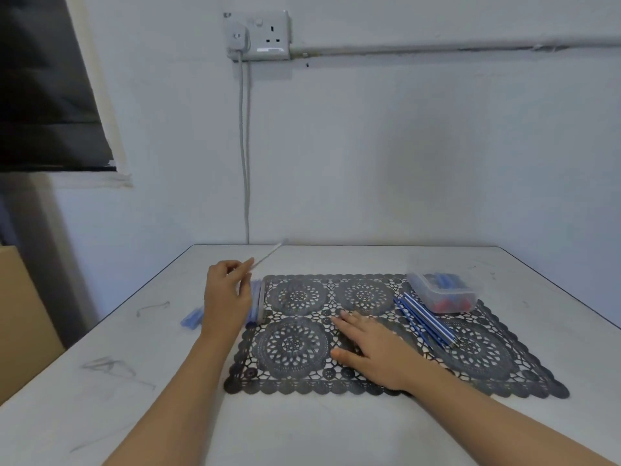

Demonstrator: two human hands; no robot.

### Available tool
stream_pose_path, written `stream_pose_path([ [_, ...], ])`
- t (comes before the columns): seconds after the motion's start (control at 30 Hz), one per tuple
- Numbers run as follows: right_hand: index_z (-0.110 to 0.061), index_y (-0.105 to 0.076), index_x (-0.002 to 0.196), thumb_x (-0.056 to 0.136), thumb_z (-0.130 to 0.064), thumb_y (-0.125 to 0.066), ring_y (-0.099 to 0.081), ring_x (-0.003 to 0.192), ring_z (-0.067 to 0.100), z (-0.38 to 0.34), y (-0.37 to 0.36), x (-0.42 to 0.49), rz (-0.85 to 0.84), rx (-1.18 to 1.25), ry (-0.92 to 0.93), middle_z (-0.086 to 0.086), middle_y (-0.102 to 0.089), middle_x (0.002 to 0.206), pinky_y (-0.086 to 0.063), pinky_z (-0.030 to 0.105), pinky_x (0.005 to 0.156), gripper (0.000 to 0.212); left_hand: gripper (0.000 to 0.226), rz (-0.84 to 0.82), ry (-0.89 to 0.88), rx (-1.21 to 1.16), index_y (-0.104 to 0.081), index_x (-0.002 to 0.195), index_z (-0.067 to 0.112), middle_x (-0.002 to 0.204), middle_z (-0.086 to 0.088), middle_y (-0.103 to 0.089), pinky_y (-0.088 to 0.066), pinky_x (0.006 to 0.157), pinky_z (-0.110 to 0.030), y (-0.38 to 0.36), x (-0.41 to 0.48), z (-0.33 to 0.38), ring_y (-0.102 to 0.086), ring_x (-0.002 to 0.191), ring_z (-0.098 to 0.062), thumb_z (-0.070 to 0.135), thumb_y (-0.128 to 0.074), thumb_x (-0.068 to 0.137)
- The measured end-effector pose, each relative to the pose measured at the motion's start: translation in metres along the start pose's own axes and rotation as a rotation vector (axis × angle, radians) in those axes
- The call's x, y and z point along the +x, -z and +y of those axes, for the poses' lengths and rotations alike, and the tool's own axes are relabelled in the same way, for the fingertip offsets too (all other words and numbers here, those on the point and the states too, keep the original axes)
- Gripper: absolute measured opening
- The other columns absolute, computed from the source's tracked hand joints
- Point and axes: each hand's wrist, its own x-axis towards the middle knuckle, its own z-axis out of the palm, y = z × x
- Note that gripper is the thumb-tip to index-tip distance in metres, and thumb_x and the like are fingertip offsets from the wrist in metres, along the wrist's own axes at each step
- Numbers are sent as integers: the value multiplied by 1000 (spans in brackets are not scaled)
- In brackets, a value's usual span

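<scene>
My left hand is raised above the mat's left edge and pinches a thin clear pen barrel that points up and to the right. My right hand lies flat, fingers straight, on the dark lace placemat. A row of blue pen parts lies along the mat's left edge, partly hidden behind my left hand. Several blue-and-white pens lie in a bundle on the right of the mat.
A clear plastic box with blue and red pen parts stands at the mat's back right. Blue caps lie on the white table left of the mat. A cardboard box stands at the far left. A wall socket with a cable hangs behind.
</scene>
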Motion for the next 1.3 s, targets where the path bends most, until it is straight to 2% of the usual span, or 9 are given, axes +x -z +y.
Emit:
stream_pose_path([
  [0.1,-34,-12,147,65,-79,0,-1,143,11,-1,-1,3,-41,-81,9,-6,-3,156,-4,34,117,94,24,46,244,-6,-69,107,2,93,-15,-58,-39,76,-29,11,6,-24,-56,91,-33,-2,-61,85],
  [0.27,-36,-11,146,57,-86,10,0,143,10,1,-4,7,-53,-85,17,-8,-3,156,-3,34,117,104,26,69,616,32,-65,113,-2,111,-22,-62,-41,89,-31,26,1,-54,-58,103,-34,2,-54,89],
  [0.47,-37,-11,146,57,-85,10,0,143,10,0,-4,7,-54,-83,19,-8,-3,156,-4,34,117,104,28,33,871,143,-67,112,6,114,-18,-65,-42,94,-39,26,-3,-74,-56,107,-37,5,-54,87],
  [0.67,-36,-12,146,62,-79,1,-1,143,12,-5,1,5,-53,-82,9,-7,-4,156,-4,34,116,96,24,-30,887,199,-70,108,8,110,-17,-66,-39,93,-38,23,-4,-75,-55,108,-36,8,-56,88],
  [0.8,-36,-12,146,59,-84,6,-2,143,12,-2,-1,6,-52,-79,16,-7,-5,156,-5,35,117,102,21,-63,877,251,-74,95,7,96,-19,-69,-41,84,-38,24,-5,-74,-57,97,-38,10,-55,85],
  [0.87,-36,-12,147,58,-85,7,-2,143,12,-1,-2,7,-51,-78,19,-7,-5,156,-6,36,117,103,22,-85,884,276,-73,92,6,93,-20,-68,-41,82,-38,23,-5,-73,-54,99,-37,11,-53,84],
  [1.03,-34,-13,147,56,-86,9,-3,143,13,0,-2,7,-56,-80,27,-5,-6,156,-7,37,117,107,25,-143,896,326,-71,98,7,100,-20,-65,-37,83,-37,22,-4,-73,-47,106,-36,14,-50,86],
  [1.2,-34,-14,147,59,-83,6,-4,143,14,-1,-1,7,-53,-84,28,-4,-8,156,-7,36,117,102,29,-169,864,326,-67,113,16,115,-15,-63,-33,92,-37,22,-5,-75,-44,115,-33,16,-50,89],
  [1.3,-34,-20,146,68,-81,-8,-8,143,14,-2,0,8,-43,-40,15,-3,-13,155,-9,37,117,92,32,-180,838,337,-67,114,19,116,-12,-63,-32,91,-37,21,-6,-75,-48,113,-31,16,-50,87],
])
